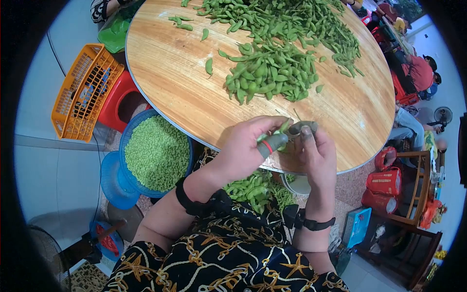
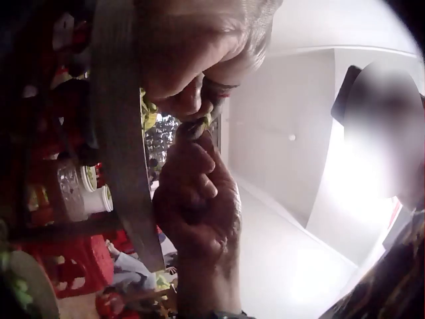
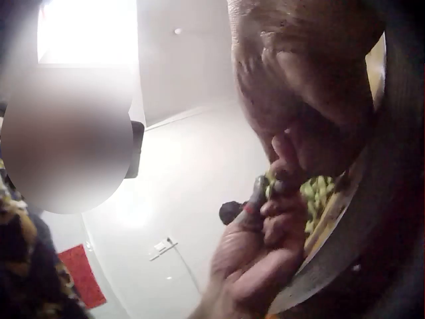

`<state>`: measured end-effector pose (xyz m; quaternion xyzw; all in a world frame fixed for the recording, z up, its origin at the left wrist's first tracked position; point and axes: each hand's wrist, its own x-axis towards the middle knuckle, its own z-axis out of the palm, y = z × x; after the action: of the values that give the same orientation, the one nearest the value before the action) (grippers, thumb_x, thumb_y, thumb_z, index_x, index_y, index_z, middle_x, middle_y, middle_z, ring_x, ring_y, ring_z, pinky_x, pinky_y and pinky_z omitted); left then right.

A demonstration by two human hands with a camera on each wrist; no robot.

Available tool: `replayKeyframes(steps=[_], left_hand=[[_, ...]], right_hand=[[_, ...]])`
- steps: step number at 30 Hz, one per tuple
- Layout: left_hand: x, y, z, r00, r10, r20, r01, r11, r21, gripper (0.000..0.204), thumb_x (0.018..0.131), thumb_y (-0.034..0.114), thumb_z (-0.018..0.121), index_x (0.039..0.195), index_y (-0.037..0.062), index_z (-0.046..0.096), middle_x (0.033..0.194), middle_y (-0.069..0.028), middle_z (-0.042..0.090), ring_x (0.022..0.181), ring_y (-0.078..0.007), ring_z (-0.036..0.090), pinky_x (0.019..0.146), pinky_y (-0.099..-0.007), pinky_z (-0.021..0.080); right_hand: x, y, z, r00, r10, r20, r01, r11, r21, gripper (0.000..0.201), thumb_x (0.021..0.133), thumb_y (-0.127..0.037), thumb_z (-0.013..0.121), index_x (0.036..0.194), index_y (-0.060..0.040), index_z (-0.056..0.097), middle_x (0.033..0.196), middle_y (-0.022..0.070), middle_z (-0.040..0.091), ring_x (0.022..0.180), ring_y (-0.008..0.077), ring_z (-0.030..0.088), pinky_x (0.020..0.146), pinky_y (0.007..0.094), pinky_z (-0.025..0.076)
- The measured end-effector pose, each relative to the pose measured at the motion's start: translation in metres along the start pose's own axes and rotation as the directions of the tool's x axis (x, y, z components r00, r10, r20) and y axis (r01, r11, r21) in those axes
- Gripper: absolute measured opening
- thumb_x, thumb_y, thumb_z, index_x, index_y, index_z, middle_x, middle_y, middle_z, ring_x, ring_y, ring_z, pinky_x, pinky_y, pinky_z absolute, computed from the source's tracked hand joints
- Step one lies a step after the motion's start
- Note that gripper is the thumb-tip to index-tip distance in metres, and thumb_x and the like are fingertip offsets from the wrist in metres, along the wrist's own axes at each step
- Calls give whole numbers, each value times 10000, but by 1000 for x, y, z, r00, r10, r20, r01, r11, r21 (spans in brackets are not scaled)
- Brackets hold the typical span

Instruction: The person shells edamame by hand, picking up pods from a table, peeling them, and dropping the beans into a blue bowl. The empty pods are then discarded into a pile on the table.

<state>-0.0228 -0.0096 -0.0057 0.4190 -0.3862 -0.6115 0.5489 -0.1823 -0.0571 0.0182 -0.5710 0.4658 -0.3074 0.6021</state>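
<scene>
Left hand [image 1: 245,148] and right hand [image 1: 316,151] together, both pinching edamame pod [image 1: 284,129] at worktop [image 1: 170,82] edge. Risk: beans may pop out, miss blue basin [image 1: 130,141], land in lap. Pod opening seemingly hidden by fingertips.

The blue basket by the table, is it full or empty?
Nearly full. The blue basket holds green shelled beans heaped close to its rim.

The pod [image 1: 287,130] pinched between the left hand [image 1: 250,148] and right hand [image 1: 314,153] was mostly hidden by fingers, its state untellable, while both wrist views were dark, blurred, and partly blocked.
</scene>
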Motion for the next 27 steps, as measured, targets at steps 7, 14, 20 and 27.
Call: replayKeyframes(steps=[7,14,20,27], left_hand=[[3,6,-9,965,233,120,-262,825,500,436,760,30,643,1177,17,515,794,11,537,783,-99,531,763,-259,449],[1,9,-18,979,-49,197,70,992,-103,353,840,111,616,1169,42,510,799,58,482,703,25,454,584,-115,375],[2,-3,-7,950,308,49,-308,903,299,387,834,103,616,1196,53,488,768,45,491,699,-34,478,639,-191,422],[-4,2,-7,857,470,213,-506,682,528,349,753,102,666,1091,58,592,816,-89,612,711,-132,570,637,-253,448]], right_hand=[[3,7,3,970,-221,106,229,970,-76,119,822,-79,607,902,6,584,711,-3,595,638,58,523,577,229,438],[5,14,0,888,-430,165,460,850,-256,139,806,-79,611,898,19,576,680,49,589,614,88,537,572,240,443],[5,9,6,981,-177,81,173,984,48,158,846,-130,593,925,2,563,647,-13,540,562,77,494,532,219,413],[8,10,8,935,101,339,-293,758,583,103,872,-118,535,918,-26,537,510,-52,407,357,25,326,329,165,242]])
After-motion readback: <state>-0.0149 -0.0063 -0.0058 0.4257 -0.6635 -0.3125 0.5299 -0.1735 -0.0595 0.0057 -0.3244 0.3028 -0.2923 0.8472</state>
